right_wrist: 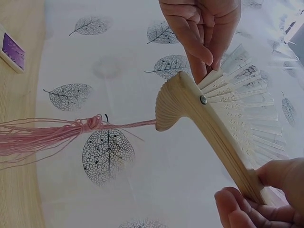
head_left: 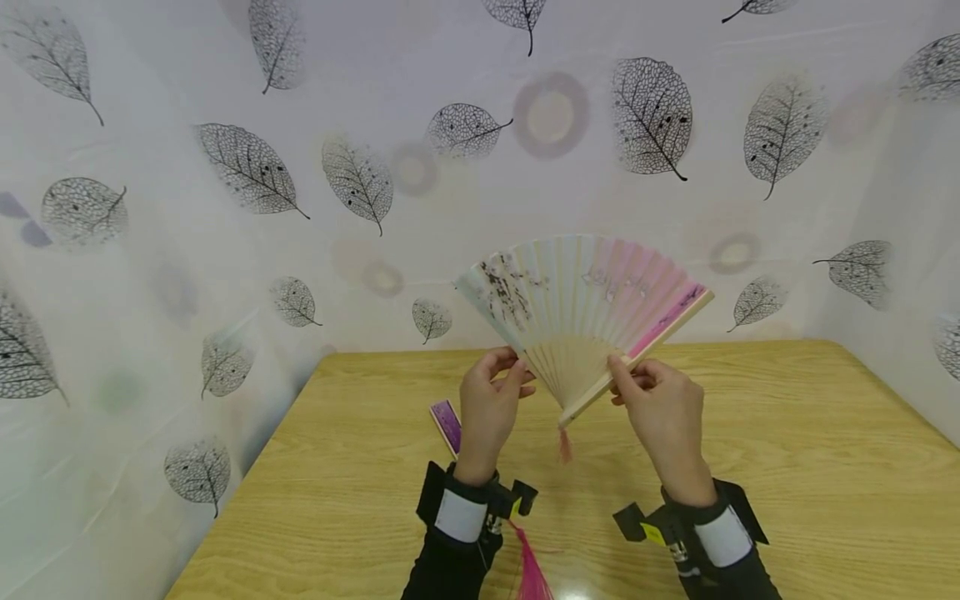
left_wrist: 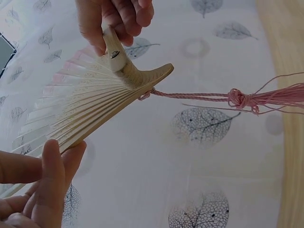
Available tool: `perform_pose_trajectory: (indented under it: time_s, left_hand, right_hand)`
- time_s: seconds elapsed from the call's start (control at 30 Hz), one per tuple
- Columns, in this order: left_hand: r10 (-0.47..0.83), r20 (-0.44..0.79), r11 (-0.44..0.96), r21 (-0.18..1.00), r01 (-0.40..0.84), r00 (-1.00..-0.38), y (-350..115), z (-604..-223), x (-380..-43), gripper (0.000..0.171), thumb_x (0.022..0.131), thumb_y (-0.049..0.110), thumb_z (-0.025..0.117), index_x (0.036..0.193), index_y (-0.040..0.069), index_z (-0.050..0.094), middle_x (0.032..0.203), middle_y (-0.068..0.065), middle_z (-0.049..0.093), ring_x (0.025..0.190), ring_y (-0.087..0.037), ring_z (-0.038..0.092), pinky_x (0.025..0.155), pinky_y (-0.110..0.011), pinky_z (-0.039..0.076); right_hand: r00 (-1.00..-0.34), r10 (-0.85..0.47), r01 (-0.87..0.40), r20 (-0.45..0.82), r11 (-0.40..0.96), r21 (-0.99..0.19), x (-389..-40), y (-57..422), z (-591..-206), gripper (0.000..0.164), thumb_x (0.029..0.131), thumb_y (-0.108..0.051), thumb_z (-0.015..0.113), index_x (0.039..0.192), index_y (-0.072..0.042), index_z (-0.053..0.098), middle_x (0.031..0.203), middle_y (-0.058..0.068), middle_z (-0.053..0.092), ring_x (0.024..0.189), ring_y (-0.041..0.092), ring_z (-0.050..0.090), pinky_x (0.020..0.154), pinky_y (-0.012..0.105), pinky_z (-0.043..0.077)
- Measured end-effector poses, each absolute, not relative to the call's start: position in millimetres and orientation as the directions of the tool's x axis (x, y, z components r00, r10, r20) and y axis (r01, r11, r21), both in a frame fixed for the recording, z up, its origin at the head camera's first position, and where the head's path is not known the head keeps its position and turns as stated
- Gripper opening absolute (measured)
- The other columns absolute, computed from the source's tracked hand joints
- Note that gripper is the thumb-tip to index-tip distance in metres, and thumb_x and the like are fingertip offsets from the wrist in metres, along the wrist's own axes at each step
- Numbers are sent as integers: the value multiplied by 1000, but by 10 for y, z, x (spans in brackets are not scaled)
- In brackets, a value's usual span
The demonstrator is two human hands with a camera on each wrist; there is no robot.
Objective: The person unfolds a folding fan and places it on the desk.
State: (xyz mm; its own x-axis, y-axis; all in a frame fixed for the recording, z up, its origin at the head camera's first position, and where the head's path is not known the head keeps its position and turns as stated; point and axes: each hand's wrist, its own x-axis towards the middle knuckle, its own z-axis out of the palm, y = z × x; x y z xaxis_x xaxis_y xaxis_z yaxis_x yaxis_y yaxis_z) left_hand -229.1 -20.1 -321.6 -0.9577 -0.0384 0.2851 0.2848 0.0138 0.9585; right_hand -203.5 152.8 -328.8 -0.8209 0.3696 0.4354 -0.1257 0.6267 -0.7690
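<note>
A folding fan [head_left: 577, 292], spread wide, is held up above the table in the head view. Its leaf runs from pale green with dark blossom branches to pink, over light wooden ribs. My left hand [head_left: 491, 408] pinches the pale left edge between thumb and fingers. On the other side my right hand [head_left: 663, 408] grips the wooden guard [right_wrist: 228, 147] of the pink edge. From the fan's pivot end hangs a pink tassel [left_wrist: 270, 99]. Behind my left wrist lies a second, folded fan [head_left: 447, 425] with a purple strip, partly hidden.
A light wood-grain table [head_left: 337, 500] spreads beneath both hands. A bright pink tassel [head_left: 531, 571] lies on it near the left forearm. White cloth [head_left: 480, 200] printed with dark leaves hangs behind and along the sides.
</note>
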Motion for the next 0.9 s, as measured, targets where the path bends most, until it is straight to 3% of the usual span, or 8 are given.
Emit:
perform_pose_trajectory:
  time_s: [0.4, 0.9]
  left_hand:
    - [-76, 298, 13, 954, 298, -951, -197, -3226, -2281, 21, 90, 4, 56, 107, -7, 59, 101, -22, 62, 82, -32, 68, 64, -22, 59]
    - [-101, 312, 7, 950, 313, -945, -206, -3224, -2293, 20, 90, 3, 56, 106, -8, 59, 100, -22, 62, 78, -25, 68, 63, -22, 58]
  right_hand:
    - [-835, 363, -118, 413, 615, -780, -2036, 1536, -3297, 47, 87, -48, 56, 72, -6, 69, 62, 7, 68, 47, -1, 55, 36, 21, 38]
    - [-814, 369, -139, 449, 627, -767, -2041, 1538, -3311, 45, 88, -44, 57, 69, -5, 68, 61, 8, 67, 43, -6, 51, 36, 20, 39]
